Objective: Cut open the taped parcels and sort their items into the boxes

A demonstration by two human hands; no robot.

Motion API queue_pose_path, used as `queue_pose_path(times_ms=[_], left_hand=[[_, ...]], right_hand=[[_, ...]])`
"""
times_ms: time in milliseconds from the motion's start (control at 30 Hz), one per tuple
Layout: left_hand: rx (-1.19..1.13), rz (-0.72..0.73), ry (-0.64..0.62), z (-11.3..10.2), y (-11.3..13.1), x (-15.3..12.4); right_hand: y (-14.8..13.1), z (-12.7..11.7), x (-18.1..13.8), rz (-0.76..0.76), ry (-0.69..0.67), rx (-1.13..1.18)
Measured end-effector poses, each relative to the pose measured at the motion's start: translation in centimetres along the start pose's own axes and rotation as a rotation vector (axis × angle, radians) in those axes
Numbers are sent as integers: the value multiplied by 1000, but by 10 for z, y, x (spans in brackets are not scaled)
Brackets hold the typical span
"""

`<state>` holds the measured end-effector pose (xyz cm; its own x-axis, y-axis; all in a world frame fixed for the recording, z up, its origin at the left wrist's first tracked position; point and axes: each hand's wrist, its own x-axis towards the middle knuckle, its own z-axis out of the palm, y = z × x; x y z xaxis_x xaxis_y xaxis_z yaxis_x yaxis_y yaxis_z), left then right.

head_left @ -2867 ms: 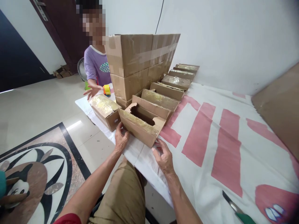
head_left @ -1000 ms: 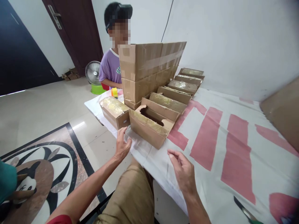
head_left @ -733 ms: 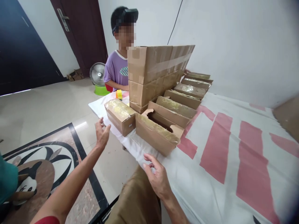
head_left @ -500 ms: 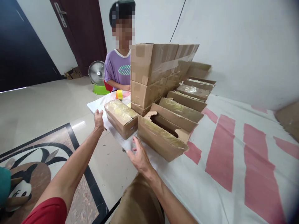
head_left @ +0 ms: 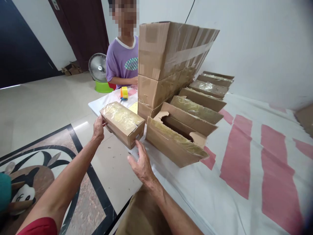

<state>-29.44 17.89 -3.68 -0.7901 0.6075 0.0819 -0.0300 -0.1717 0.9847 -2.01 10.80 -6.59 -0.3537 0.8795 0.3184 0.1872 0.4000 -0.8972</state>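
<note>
A closed cardboard box (head_left: 119, 118), taped across its top, sits at the table's left edge. My left hand (head_left: 98, 128) has its fingers curled against the far left end of this box, the fingertips partly hidden by it. At the box's near right end is my right hand (head_left: 141, 161), open, thumb spread away and fingertips at the lower corner; whether they press on it I cannot tell. To the right stands an open-topped cardboard box (head_left: 176, 143) with raised flaps, in front of a row of similar open boxes (head_left: 199, 107).
A tall stack of taped boxes (head_left: 154, 52) rises behind. A yellow tape roll (head_left: 124, 93) lies near a person in a purple shirt (head_left: 122, 62) across the table. The white and red tablecloth (head_left: 234, 156) spreads right. A fan (head_left: 100, 68) stands on the floor.
My left hand has come from beside the closed box onto its left end. My right hand has moved up to its near end. The box has shifted slightly left, and the view has tilted down.
</note>
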Motion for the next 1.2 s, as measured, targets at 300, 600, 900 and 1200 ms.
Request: queue_pose_path(times_ms=[300,600,900,1200], left_hand=[[-6,-101,-8,-3,16,-20],[51,-157,-113,-59,51,-127],[7,-215,-371,-59,45,-258],[-19,-156,-926,7,33,-347]], right_hand=[[-14,10,2,54,-69,-45],[-34,-37,-80,60,29,-54],[-31,-134,-182,106,237,-219],[-38,-246,-235,477,492,-344]])
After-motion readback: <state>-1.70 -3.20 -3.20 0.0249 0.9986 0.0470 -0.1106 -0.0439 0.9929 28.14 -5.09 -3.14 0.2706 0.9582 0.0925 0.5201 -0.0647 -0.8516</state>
